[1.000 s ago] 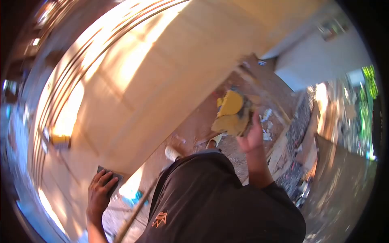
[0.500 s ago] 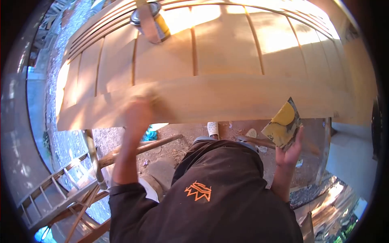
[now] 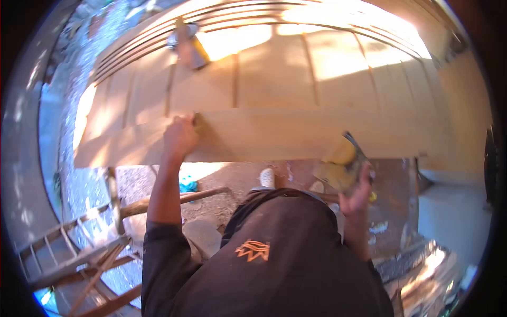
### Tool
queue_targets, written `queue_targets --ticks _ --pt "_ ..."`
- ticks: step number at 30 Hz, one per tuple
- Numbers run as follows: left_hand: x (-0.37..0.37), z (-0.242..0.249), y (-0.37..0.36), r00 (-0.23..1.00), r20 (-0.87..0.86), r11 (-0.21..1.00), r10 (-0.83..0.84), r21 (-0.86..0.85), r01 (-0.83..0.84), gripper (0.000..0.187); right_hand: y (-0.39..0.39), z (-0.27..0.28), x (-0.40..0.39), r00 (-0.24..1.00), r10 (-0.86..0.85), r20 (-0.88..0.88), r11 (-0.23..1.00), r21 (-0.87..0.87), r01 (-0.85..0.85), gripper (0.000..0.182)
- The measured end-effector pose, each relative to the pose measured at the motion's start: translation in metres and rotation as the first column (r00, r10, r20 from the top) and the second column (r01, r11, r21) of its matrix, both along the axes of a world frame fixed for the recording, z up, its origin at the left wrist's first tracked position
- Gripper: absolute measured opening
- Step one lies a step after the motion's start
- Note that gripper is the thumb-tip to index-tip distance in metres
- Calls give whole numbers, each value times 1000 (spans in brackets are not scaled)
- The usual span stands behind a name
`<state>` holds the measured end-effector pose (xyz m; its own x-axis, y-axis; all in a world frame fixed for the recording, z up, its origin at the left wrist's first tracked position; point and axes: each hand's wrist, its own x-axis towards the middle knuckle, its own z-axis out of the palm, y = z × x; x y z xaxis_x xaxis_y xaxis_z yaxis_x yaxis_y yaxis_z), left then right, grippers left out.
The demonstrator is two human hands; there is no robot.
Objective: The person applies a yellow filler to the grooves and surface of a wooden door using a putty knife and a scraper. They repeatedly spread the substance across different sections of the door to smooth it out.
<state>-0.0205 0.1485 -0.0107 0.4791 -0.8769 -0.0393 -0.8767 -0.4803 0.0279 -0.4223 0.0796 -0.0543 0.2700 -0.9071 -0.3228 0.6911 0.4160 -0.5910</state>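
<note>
We are closing our left hand round a small flat tool, blurred, over the wooden panel. Our right hand, partly curled, is gripping a smeared plate bearing a yellow lump, by the panel's near edge. Farther out, a tin is standing on the panel.

The left hand holds a small, blurred flat tool against the near edge of a wooden panel. The right hand grips a plate bearing yellow paste. A can sits far left.
</note>
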Motion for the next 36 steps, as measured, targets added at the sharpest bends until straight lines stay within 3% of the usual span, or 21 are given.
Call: queue_targets --ticks 1,3,5,8,11,12,15,18,21,25,26,28,30,31,34,36 --pt "-55 21 -18 997 -67 985 -31 165 42 36 -4 -4 -1 1000 -17 0 999 51 17 47" --pt "-133 44 -23 883 -351 889 -313 220 403 42 -17 -8 3 999 12 -35 1000 1 -12 44" --pt "-161 52 -21 632 -599 821 -491 -76 566 40 -24 13 5 998 55 2 998 -25 -55 42" --pt "-176 87 -25 637 -695 942 -335 -230 245 39 -32 26 -2 989 123 78 992 -33 -120 38" --pt "-180 87 -25 555 -599 816 -577 -432 383 46 -39 22 -12 978 193 74 981 -14 -192 33" --pt "-184 92 -25 593 -433 734 -679 -386 559 45 -40 21 -14 973 223 58 975 -3 -223 31" --pt "-212 112 -28 654 -187 680 -733 -197 706 39 -41 27 -8 980 163 -114 986 -19 -166 27" --pt "-231 118 -38 668 -128 680 -733 -161 715 38 -46 25 -9 937 180 -300 972 -89 -216 25" --pt "-242 111 -47 696 -99 702 -711 -137 699 41 -49 18 -14 909 203 -364 935 -203 -290 25" --pt "-250 102 -49 729 -114 738 -675 -114 666 45 -49 39 -4 930 196 -310 957 -147 -251 28" --pt "-250 104 -49 728 -209 752 -653 -63 656 46 -46 45 -1 921 213 -325 956 -124 -265 28" --pt "-241 110 -43 720 -391 771 -574 39 636 49 -46 38 -1 881 208 -426 946 -140 -291 29" --pt "-225 106 -32 677 -570 824 -466 1 567 50 -50 11 -3 804 144 -576 920 -221 -323 29" --pt "-218 103 -27 640 -652 848 -407 -8 530 51 -54 15 -3 833 180 -523 931 -183 -316 28" --pt "-213 95 -6 458 -863 972 -211 -237 2 43 -61 23 -2 914 244 -325 963 -33 -269 25" --pt "-211 79 24 244 -954 900 -176 -257 -353 39 -61 15 3 949 274 -154 960 103 -261 25"
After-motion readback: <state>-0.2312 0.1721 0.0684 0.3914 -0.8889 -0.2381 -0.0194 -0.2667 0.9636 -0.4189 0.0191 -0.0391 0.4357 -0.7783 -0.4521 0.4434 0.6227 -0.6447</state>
